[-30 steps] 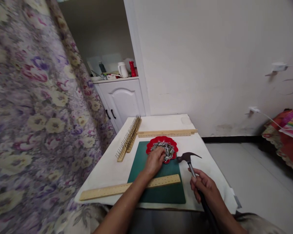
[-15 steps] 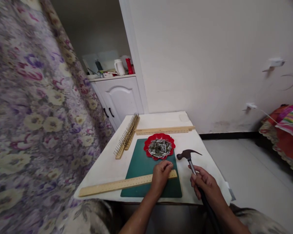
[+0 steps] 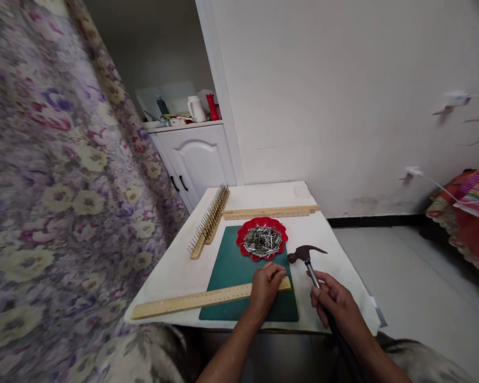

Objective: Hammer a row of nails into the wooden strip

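My left hand (image 3: 266, 286) is closed in a pinch over the right end of a long pale wooden strip (image 3: 191, 303) with rows of small holes. Whatever is between the fingertips is too small to make out. The strip lies partly on a green mat (image 3: 228, 255) and partly on the white tabletop. My right hand (image 3: 335, 299) grips a claw hammer (image 3: 312, 271) by its handle. Its dark head is raised to the right of my left hand, face pointing left. Just beyond my left hand, a red scalloped bowl (image 3: 239, 240) holds many loose nails (image 3: 263, 242).
Wooden strips studded with upright nails (image 3: 211, 218) lie at the table's left rear. More drilled strips (image 3: 269, 213) lie across the back of the white-covered table (image 3: 171, 276). A floral curtain (image 3: 75, 175) hangs at left; the wall (image 3: 323, 106) stands behind.
The hammer head has shifted slightly left, towards my left hand. The left hand keeps its pinch over the strip's end. The whole view has moved a little.
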A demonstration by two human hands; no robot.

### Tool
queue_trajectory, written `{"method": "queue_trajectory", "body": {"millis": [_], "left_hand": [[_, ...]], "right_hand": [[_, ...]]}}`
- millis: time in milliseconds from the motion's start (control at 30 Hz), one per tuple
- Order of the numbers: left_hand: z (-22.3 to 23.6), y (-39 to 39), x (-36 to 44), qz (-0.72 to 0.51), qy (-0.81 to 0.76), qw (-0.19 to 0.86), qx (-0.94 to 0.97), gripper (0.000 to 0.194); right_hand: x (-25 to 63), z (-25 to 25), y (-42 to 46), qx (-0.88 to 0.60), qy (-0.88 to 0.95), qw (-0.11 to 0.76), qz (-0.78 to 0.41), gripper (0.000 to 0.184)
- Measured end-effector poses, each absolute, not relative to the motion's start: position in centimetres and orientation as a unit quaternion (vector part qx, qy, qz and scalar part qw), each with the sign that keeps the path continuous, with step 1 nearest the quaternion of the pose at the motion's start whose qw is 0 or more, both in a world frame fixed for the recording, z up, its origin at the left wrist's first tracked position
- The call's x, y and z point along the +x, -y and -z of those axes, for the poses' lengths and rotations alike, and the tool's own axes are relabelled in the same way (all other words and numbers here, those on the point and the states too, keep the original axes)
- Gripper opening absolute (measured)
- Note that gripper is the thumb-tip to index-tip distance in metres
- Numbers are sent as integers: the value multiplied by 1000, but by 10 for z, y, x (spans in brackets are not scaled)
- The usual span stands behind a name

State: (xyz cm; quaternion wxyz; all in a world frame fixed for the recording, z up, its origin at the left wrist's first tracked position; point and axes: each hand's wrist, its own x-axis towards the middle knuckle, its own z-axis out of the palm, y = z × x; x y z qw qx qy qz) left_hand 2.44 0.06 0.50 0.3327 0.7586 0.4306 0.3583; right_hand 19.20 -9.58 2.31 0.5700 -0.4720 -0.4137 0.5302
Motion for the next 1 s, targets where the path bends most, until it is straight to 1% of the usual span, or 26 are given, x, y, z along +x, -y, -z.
{"method": "queue_trajectory", "body": {"millis": [233, 433, 767, 1000], "left_hand": [[-4, -1, 25, -381, -414, 315, 765, 18], [-5, 1, 26, -376, -416, 316, 765, 18], [-5, 0, 28, -357, -437, 298, 770, 20], [-5, 1, 26, -357, -423, 305, 775, 21]], "right_hand": [[193, -34, 102, -436, 469, 533, -554, 38], [190, -39, 103, -454, 481, 508, -551, 36], [184, -50, 107, -492, 503, 458, -544, 38], [184, -54, 107, -498, 510, 456, -533, 38]]}}
